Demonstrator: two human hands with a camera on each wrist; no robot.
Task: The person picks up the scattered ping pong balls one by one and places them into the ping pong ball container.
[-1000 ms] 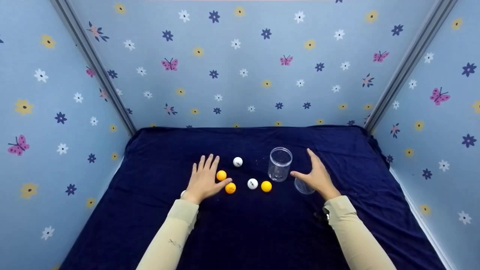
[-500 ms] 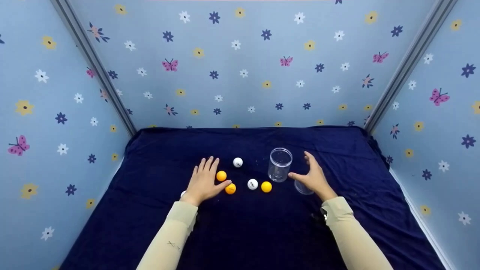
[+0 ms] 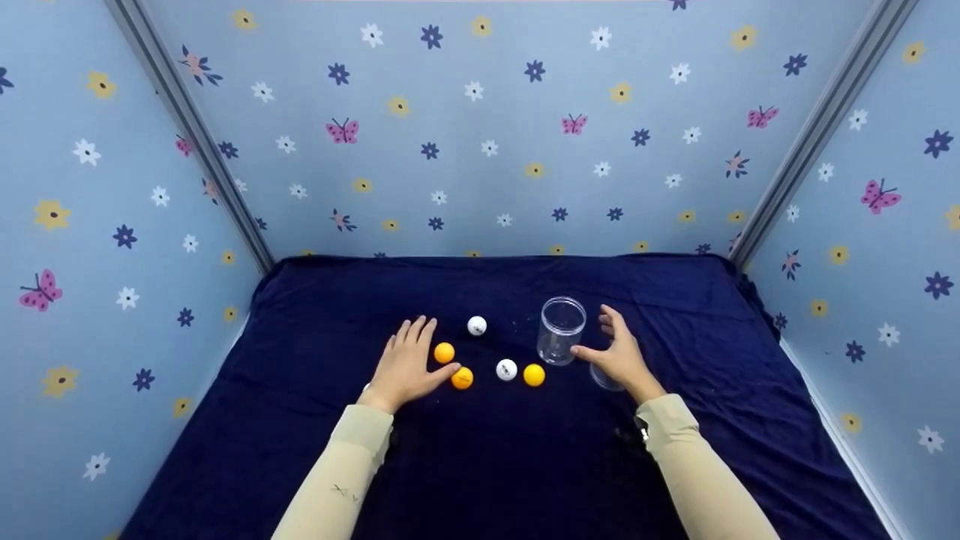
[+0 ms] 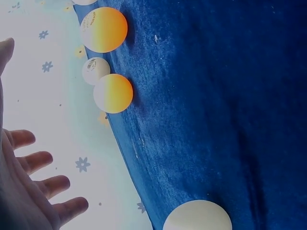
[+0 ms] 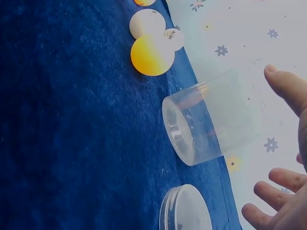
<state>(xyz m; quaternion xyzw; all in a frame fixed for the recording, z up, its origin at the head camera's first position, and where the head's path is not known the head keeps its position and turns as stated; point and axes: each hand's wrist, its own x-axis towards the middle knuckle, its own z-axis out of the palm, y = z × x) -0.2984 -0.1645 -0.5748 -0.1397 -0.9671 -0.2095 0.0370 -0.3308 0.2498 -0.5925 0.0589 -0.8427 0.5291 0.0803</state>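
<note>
Jar (image 3: pixel 559 334) stands upright just left of my right hand (image 3: pixel 622 358), toward the far edge of the table (image 3: pixel 487 465); left hand (image 3: pixel 405 366) well apart, both empty, fingers loose.

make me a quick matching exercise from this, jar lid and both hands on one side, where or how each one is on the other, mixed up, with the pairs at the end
Things
1. clear jar
2. round lid
3. left hand
4. right hand

Where or how
A. stretched out beside two orange balls
B. lying flat on the blue cloth
C. beside the jar, holding nothing
D. standing upright with its top open

Pairs: 1-D, 2-B, 3-A, 4-C
</note>
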